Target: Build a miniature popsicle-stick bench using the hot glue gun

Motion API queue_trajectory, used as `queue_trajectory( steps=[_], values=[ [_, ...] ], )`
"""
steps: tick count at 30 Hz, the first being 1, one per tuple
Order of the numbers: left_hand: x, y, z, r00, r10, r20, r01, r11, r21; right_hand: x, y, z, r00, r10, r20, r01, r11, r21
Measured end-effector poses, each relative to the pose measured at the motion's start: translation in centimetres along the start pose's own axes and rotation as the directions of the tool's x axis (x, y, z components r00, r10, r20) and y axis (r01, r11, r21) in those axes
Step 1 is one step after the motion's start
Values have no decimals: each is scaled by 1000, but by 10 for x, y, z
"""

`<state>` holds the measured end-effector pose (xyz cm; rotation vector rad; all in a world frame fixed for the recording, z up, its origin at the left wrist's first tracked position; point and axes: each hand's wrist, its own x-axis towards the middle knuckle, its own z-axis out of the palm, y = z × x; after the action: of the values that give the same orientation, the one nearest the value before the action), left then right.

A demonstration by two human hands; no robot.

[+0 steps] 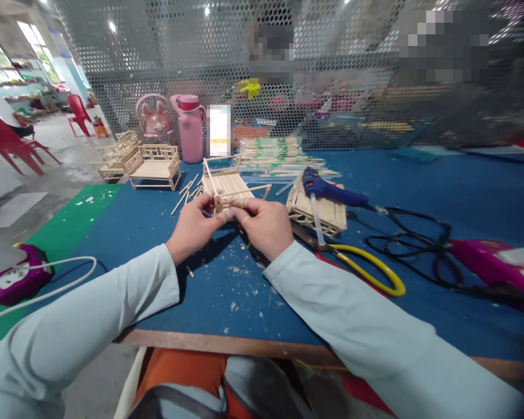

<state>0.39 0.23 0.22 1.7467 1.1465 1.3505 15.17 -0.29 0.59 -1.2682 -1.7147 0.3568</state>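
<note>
Both hands meet at the near corner of a small wooden-stick frame (229, 185) with a slatted base, in the middle of the blue table. My left hand (195, 226) is closed on its left part, thumb and fingers pinched. Close against it, my right hand (266, 226) pinches the same corner from the right, the two thumbs nearly touching. The fingertips hide the exact piece between them. Loose short sticks (187, 192) lie just left of the frame. To the right, a blue glue gun (332, 189) rests on another slatted stick piece (327, 215).
Scissors with yellow handles (371, 267) and a black cable lie right. Finished miniature benches (155, 166), a pink bottle (191, 131), a lit phone (219, 131) and bagged sticks (273, 152) stand or lie behind. Purple power strips (21, 274) sit at both sides.
</note>
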Motion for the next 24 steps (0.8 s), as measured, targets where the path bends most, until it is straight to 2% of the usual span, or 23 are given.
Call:
queue_trajectory(
  steps=[6, 9, 11, 16, 20, 24],
  values=[
    [-1, -3, 4, 997, 31, -66, -51, 948, -313, 0, 0, 1, 1000, 9, 9, -9, 1000, 10],
    [-1, -3, 7, 994, 17, -109, -59, 917, -394, -1, -1, 1, 1000, 13, 9, -13, 1000, 16],
    [-2, -3, 8, 995, 10, -97, -51, 906, -420, -1, -1, 0, 1000, 9, 12, -10, 1000, 24],
    [-3, -1, 10, 997, 30, -68, -55, 912, -406, -1, -2, 0, 1000, 18, 16, -19, 999, 47],
    [-3, -2, 12, 994, 48, -97, -77, 944, -320, -2, -3, 0, 1000, 16, 13, -17, 998, 61],
    [-2, -2, 13, 989, 60, -132, -95, 956, -276, -2, -5, -1, 1000, 11, 17, -11, 1000, 3]
  ],
)
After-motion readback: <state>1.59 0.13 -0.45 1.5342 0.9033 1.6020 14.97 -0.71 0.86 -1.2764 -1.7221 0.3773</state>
